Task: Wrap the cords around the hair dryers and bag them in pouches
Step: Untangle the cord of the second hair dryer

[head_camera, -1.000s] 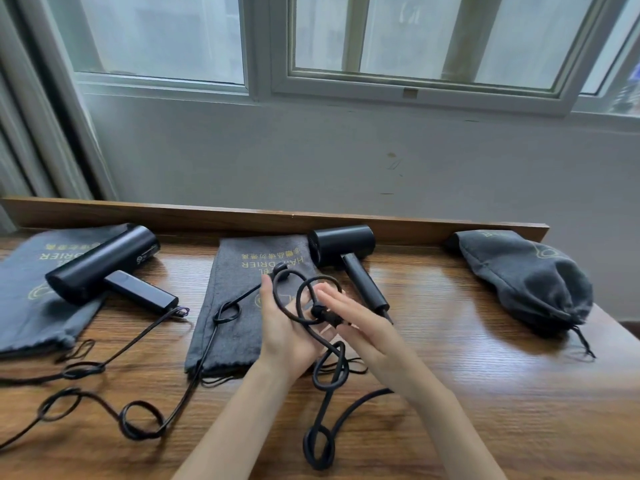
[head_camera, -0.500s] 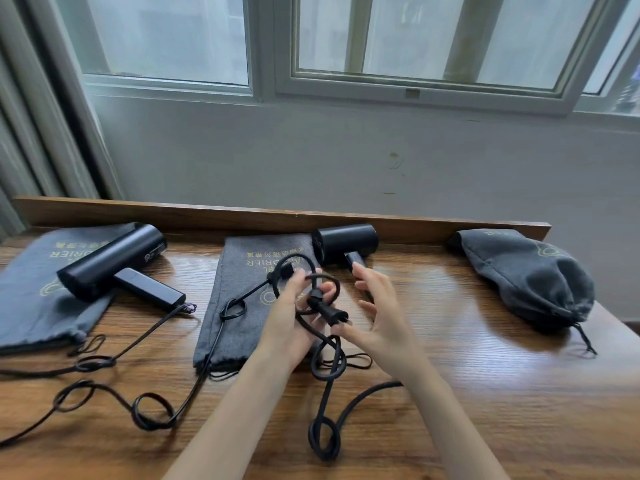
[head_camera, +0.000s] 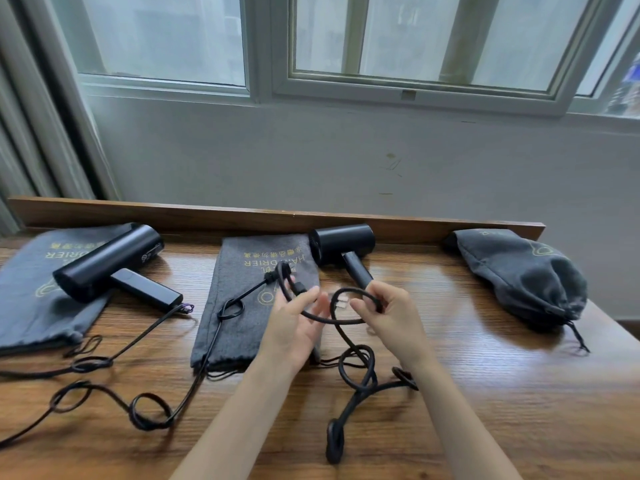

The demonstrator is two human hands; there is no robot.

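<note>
A black hair dryer (head_camera: 341,242) stands at the back centre of the wooden table, its handle pointing toward me. Its black cord (head_camera: 356,368) curls in loops on the table in front. My right hand (head_camera: 391,315) pinches a loop of that cord just below the handle. My left hand (head_camera: 294,323) holds the same cord a little to the left, over a flat grey pouch (head_camera: 239,323). A second black hair dryer (head_camera: 107,263) lies at the left on another grey pouch (head_camera: 24,299), its cord (head_camera: 114,396) trailing loose across the table.
A filled grey drawstring pouch (head_camera: 523,275) lies at the back right. A raised wooden ledge (head_camera: 207,216) runs along the table's far edge, below a grey wall and windows. The table's right edge drops off beyond the filled pouch.
My hands have drawn apart, stretching the cord loop between them. My right hand moved right toward the dryer's handle and closed on the cord.
</note>
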